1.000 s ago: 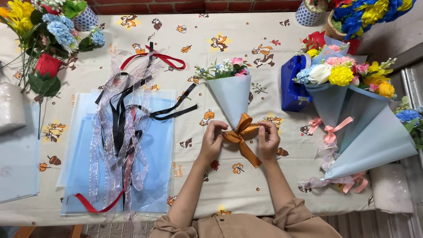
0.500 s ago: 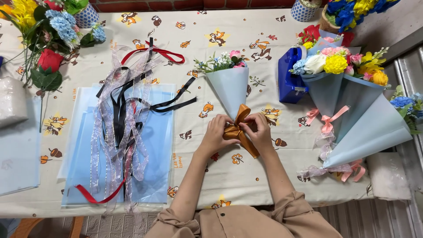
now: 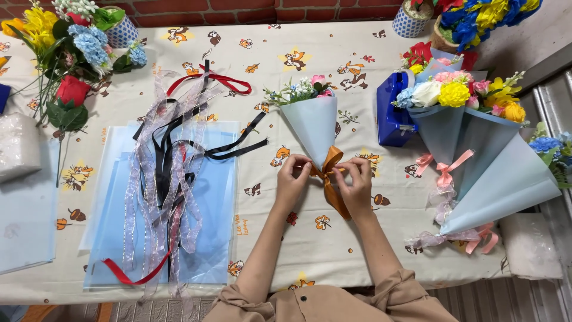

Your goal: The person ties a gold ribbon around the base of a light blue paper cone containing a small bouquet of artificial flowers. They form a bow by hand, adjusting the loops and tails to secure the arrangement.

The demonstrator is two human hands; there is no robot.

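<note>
Mid-frame, both hands — left hand point(image 3: 293, 179), right hand point(image 3: 359, 182) — pinch the orange ribbon point(image 3: 329, 174) on the wrapped bouquet point(image 3: 311, 116); bow formed, tails untrimmed.

Packages in view, located by clock-face direction from the frame centre:

- Translucent white plastic-wrapped package point(image 3: 18, 146), 9 o'clock, at the left edge of the surface point(image 3: 333, 45); soft, block-shaped.
- White plastic-wrapped package point(image 3: 530, 244), 4 o'clock, at the right edge; flat, rectangular.
- Blue box point(image 3: 393, 119), 2 o'clock; upright, glossy.

No labels, signs or screens are visible.
</note>
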